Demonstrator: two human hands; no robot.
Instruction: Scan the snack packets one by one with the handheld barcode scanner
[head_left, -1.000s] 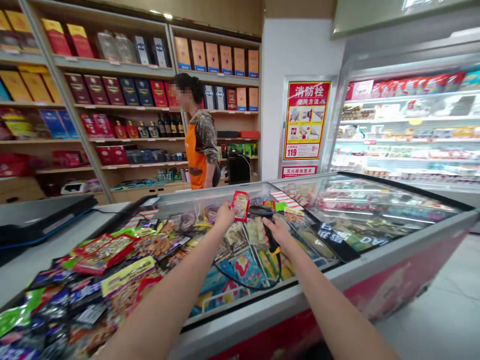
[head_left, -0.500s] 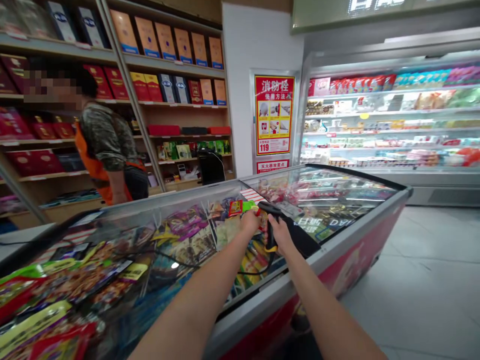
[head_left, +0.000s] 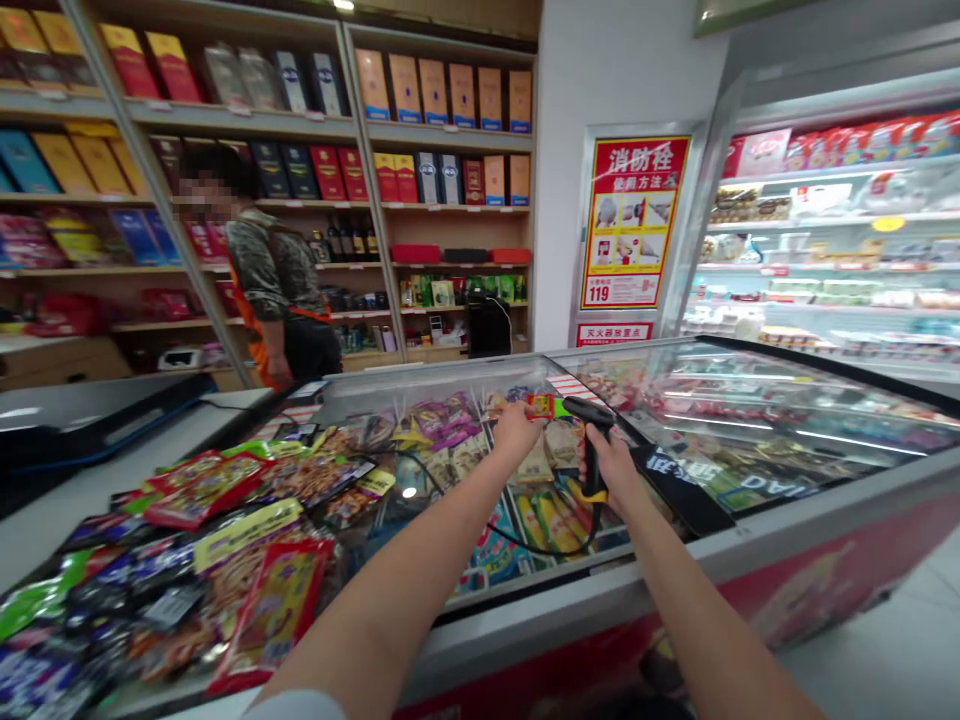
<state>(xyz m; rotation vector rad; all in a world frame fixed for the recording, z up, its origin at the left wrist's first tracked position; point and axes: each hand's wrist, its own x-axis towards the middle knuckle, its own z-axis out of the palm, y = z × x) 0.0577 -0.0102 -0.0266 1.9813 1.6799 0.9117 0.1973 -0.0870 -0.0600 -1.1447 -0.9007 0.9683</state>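
Note:
My left hand (head_left: 516, 432) is closed on a small red snack packet (head_left: 541, 406), held over the glass lid of a chest freezer (head_left: 675, 575). My right hand (head_left: 613, 467) grips the handle of a black barcode scanner (head_left: 589, 418) with a yellow base. The scanner head sits just right of the packet, almost touching it. A black cable (head_left: 525, 543) runs from the scanner across the glass toward the left.
A heap of snack packets (head_left: 202, 560) lies on the freezer's left end. A person in an orange apron (head_left: 281, 290) stands behind the freezer by shelves of boxed goods (head_left: 420, 100). An open refrigerated case (head_left: 832, 240) stands at right. A black device (head_left: 82, 425) lies on the left counter.
The view swung right, then back left. My left hand lowered the red packet from upright toward the glass, and the scanner head came close beside it. The person in the apron walked left.

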